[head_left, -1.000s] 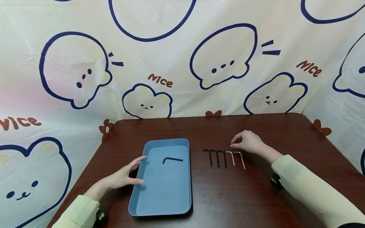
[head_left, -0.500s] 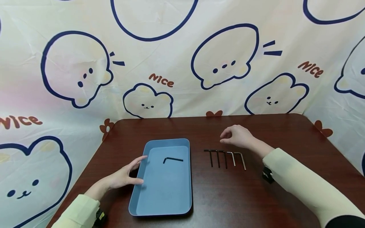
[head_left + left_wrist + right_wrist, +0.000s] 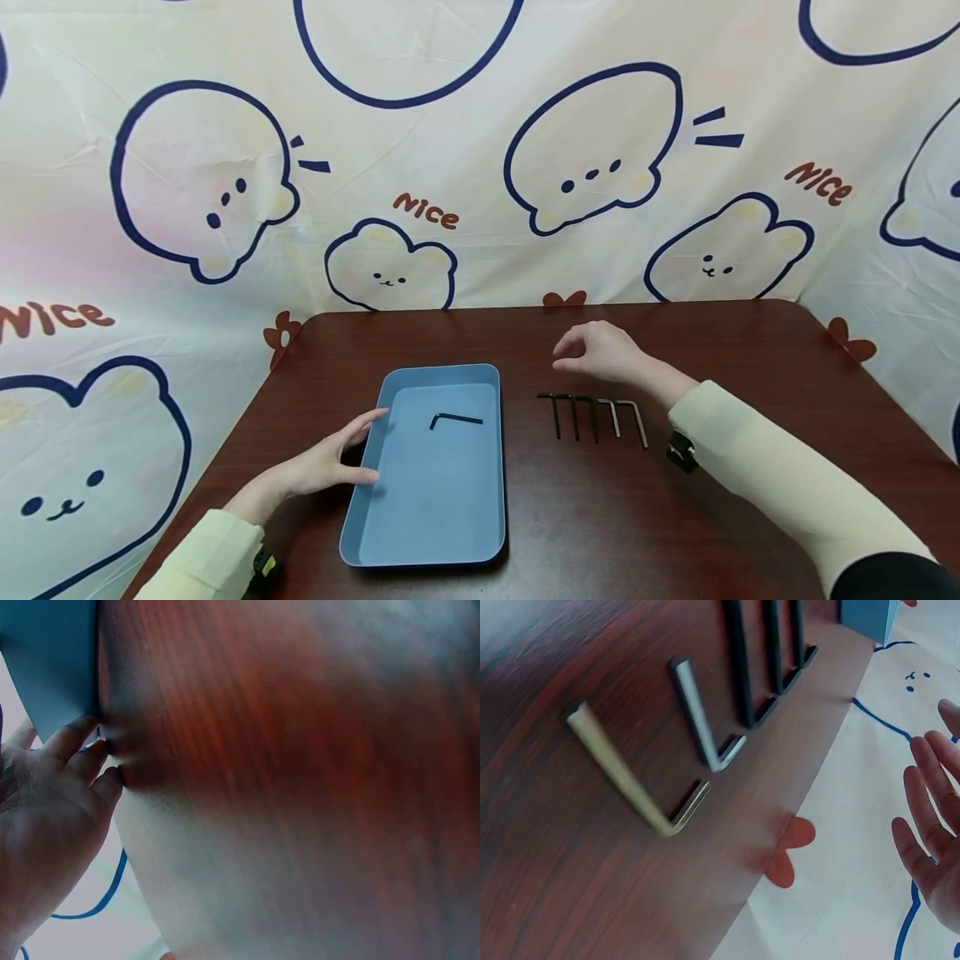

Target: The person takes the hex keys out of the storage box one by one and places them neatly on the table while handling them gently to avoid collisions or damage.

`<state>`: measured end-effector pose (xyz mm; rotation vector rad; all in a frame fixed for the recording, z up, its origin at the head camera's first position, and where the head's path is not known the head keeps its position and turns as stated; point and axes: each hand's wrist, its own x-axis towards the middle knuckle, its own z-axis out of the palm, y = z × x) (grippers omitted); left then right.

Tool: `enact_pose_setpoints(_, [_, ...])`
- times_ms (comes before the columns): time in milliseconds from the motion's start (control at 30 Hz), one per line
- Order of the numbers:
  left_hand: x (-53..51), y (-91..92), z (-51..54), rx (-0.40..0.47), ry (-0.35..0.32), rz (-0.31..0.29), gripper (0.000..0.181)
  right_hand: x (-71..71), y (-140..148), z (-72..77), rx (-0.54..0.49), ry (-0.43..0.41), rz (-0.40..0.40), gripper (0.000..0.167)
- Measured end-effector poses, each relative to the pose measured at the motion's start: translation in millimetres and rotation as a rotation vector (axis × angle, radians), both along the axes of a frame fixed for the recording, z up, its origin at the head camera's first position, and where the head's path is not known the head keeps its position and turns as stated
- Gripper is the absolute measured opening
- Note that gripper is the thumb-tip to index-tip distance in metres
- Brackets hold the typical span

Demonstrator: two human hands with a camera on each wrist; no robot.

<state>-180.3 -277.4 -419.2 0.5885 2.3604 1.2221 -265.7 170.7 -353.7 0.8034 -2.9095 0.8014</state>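
Observation:
My left hand (image 3: 324, 467) rests at the left rim of a blue tray (image 3: 427, 517), thumb and index finger spread along it. In the left wrist view, the other fingertips (image 3: 90, 757) lie low beside the tray's outer wall. One black hex key (image 3: 459, 418) lies inside the tray. To its right, 3 black hex keys (image 3: 739, 667) are lined up on the table. A smaller silver hex key (image 3: 697, 712) and a longer, gold-tinted hex key (image 3: 622, 769) continue that row. My right hand (image 3: 600, 350) hovers behind the row, fingers loosely bent, holding nothing.
The dark brown wooden table (image 3: 637, 517) is bounded at the back and sides by a pale cloth (image 3: 480, 167) printed with cartoon figures. A black device (image 3: 681, 452) sits at the right wrist, and another device (image 3: 262, 571) at the left.
My right hand has moved left and slightly farther back, from behind the gold-tinted hex key to behind the black ones. The left hand, tray and hex keys stay put.

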Motion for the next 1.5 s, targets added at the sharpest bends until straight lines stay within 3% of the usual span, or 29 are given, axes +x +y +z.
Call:
enact_pose_setpoints(400, [1.0, 1.3, 1.9, -0.005, -0.011, 0.005, 0.087, 1.8, -27.2, 4.7, -0.007, -0.039, 0.031, 0.022])
enact_pose_setpoints(867, [0.2, 0.1, -1.5, -0.007, 0.014, -0.006, 0.088, 2.4, -66.1, 8.0, 0.005, -0.007, 0.106, 0.019])
enact_pose_setpoints(1500, [-1.2, -0.6, -2.3, -0.008, 0.005, -0.006, 0.088, 6.0, -95.0, -7.0, -0.008, -0.006, 0.184, 0.024])
